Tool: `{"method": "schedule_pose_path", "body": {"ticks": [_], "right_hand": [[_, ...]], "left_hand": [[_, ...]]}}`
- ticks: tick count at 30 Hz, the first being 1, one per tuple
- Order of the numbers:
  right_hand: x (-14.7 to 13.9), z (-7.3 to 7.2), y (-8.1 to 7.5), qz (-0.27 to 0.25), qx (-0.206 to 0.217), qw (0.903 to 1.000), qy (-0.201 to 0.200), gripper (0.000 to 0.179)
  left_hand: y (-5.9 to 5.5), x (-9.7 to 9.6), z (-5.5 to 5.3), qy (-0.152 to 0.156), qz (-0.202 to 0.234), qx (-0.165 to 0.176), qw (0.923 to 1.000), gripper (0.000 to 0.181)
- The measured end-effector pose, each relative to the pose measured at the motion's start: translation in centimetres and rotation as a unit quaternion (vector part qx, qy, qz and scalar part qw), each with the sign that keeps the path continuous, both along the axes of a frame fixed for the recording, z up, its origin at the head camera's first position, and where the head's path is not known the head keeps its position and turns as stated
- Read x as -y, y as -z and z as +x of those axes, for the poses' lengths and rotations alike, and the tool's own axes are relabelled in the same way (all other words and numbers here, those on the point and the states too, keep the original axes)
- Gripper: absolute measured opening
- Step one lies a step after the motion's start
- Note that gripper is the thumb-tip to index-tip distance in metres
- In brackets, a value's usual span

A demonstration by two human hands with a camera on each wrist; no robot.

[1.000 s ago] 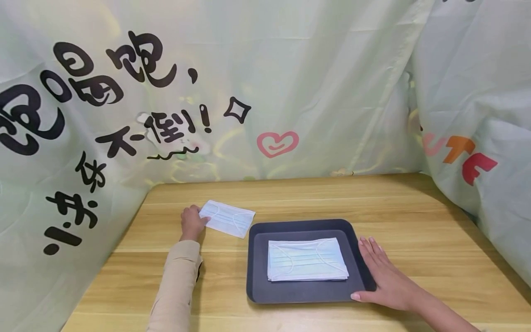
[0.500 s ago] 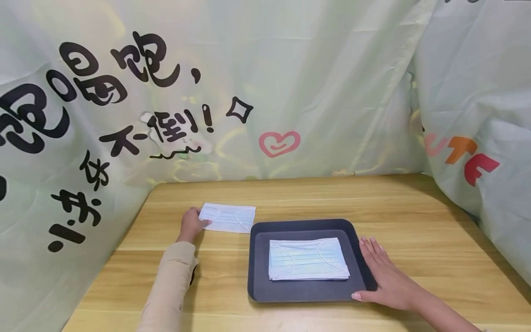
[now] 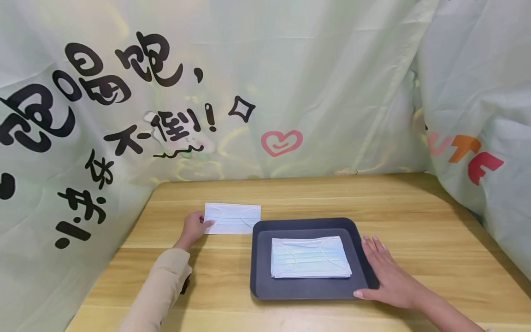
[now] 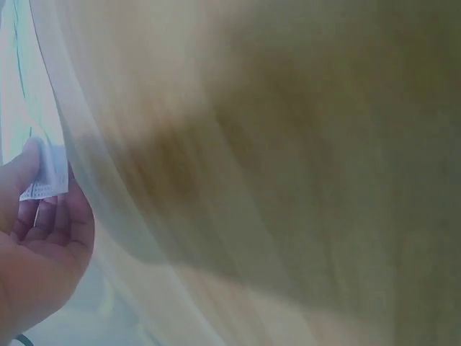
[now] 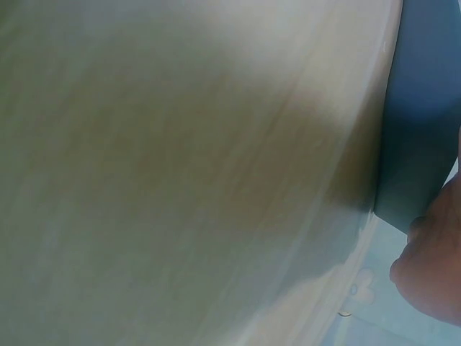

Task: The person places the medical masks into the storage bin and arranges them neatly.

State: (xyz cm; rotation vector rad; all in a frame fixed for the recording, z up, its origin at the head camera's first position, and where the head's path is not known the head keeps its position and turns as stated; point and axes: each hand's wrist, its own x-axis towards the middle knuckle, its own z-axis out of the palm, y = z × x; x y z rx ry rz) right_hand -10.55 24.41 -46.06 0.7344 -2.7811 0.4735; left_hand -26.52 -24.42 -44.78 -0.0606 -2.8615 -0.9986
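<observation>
In the head view my left hand (image 3: 196, 229) pinches the left end of a pale blue face mask (image 3: 238, 219) between thumb and fingers. The left wrist view shows the thumb on top of the mask's corner (image 4: 54, 169) and the curled fingers under it. A dark grey rectangular tray (image 3: 307, 291) lies right of that mask, holding a neat stack of face masks (image 3: 311, 258) with white ear loops. My right hand (image 3: 387, 276) rests against the tray's right side, fingers extended along the outer wall and thumb at the front corner. The right wrist view catches only part of this hand.
A wooden table (image 3: 290, 193) carries everything. Behind it and on both sides hangs a pale printed curtain (image 3: 332, 92) with black lettering and a pink heart, touching or close to the table's edges.
The mask in my left hand has turned from slanted to nearly level with the table's back edge. My left forearm has swung outward. The right hand stays at the tray; the view has shifted slightly.
</observation>
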Motion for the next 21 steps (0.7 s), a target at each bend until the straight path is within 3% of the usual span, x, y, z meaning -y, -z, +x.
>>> {"method": "schedule_pose_path", "body": {"ticks": [4,7,11,14,17,21], "right_hand": [[0.0,-0.1,0.0,0.000,-0.007,1.0000,-0.005,0.114],[-0.2,0.0,0.1,-0.001,-0.010,0.9999,-0.004,0.114],[-0.3,0.1,0.1,-0.001,-0.011,0.9999,-0.003,0.114],[-0.2,0.1,0.2,0.000,-0.011,0.9999,-0.004,0.114],[-0.2,0.1,0.2,0.001,-0.009,1.0000,-0.003,0.114],[-0.2,0.0,0.2,-0.001,-0.011,0.9999,-0.004,0.114]], "left_hand": [[0.1,-0.1,0.6,0.014,0.008,-0.038,0.9991,0.043],[0.3,-0.4,1.1,0.014,0.018,-0.045,0.9987,0.039],[0.6,-0.7,1.7,-0.015,0.044,-0.036,0.9982,0.032],[0.8,-0.5,2.2,-0.027,0.076,-0.053,0.9953,0.029],[0.5,-0.3,2.9,-0.023,0.120,-0.076,0.9896,0.031],[-0.3,-0.4,3.4,-0.052,0.146,-0.061,0.9861,0.029]]}}
